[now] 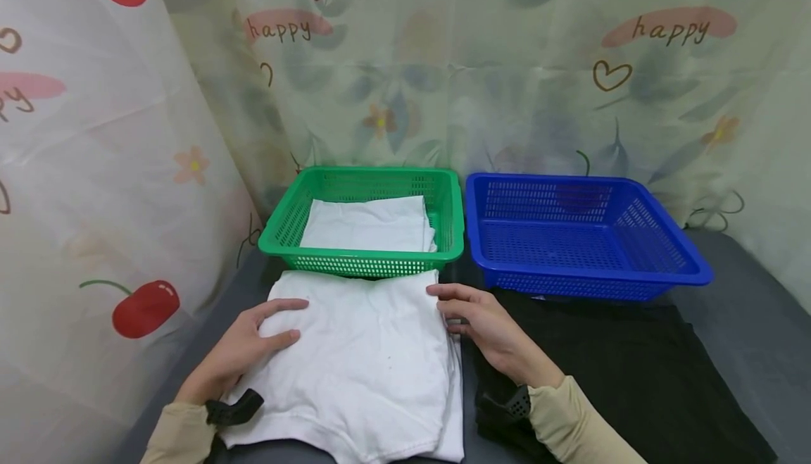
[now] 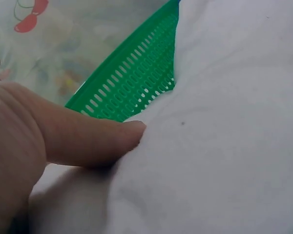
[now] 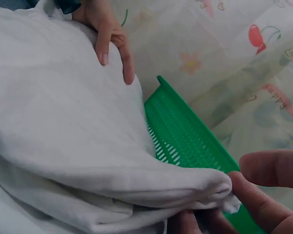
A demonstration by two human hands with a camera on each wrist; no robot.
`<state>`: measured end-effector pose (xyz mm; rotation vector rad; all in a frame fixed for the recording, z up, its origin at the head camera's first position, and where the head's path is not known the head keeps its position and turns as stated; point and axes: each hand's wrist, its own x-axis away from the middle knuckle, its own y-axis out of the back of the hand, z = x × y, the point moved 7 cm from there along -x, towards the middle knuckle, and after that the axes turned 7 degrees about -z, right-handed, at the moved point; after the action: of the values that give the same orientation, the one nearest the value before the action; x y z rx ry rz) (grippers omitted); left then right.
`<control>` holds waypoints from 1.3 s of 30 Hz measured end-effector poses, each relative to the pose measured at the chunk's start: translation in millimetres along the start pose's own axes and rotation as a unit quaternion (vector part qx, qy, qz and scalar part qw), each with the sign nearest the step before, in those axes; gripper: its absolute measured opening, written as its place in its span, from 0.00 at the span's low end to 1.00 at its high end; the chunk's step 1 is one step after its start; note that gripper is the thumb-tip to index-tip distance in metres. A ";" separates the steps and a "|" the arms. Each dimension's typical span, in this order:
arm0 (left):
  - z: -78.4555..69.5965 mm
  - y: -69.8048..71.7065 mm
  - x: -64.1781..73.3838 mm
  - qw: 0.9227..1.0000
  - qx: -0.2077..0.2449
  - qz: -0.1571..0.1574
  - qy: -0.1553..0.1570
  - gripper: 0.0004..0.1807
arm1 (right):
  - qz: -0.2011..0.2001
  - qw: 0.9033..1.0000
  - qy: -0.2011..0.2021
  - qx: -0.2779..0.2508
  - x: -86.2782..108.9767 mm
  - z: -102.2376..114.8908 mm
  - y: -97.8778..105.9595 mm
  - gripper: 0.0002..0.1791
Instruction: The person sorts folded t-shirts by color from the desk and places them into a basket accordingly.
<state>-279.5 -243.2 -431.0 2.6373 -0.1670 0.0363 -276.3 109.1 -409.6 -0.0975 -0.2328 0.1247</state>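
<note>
A folded white garment lies on the table in front of the green basket, its layers showing along the right edge. My left hand rests on its left side with thumb and a finger extended; the left wrist view shows one digit against the fabric. At the far right corner is my right hand. In the right wrist view, some of its fingers reach under that corner, while the thumb stands apart from the cloth. Another folded white cloth lies inside the green basket.
A blue basket stands at the back right, beside the green one. Black fabric is spread on the grey table in front of it, partly under my right forearm. A printed curtain hangs behind and at the left.
</note>
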 end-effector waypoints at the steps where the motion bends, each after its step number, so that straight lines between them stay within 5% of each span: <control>1: -0.4 0.1 0.1 1.000 0.000 0.001 -0.001 0.31 | 0.002 1.000 0.003 -0.001 0.6 1.0 -0.6 0.20; 18: -3.2 0.1 0.1 1.000 -0.004 0.000 0.012 0.31 | -0.012 0.999 0.018 0.024 1.3 5.1 -2.8 0.19; 28: -8.1 -1.2 2.7 1.000 -0.007 0.003 0.012 0.32 | 0.060 0.995 0.055 0.057 5.1 8.9 -13.1 0.21; 34: -9.8 -1.7 3.0 1.000 -0.013 0.006 0.023 0.32 | 0.091 0.992 0.039 0.081 7.2 2.3 -17.5 0.22; 39: -8.8 -1.8 3.3 1.000 -0.018 0.006 0.025 0.33 | 0.125 0.976 0.061 0.166 12.8 -1.0 -28.4 0.26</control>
<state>-276.0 -237.7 -423.9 2.5959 -0.1656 0.1021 -260.5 82.7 -404.6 0.1994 -0.0732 0.4043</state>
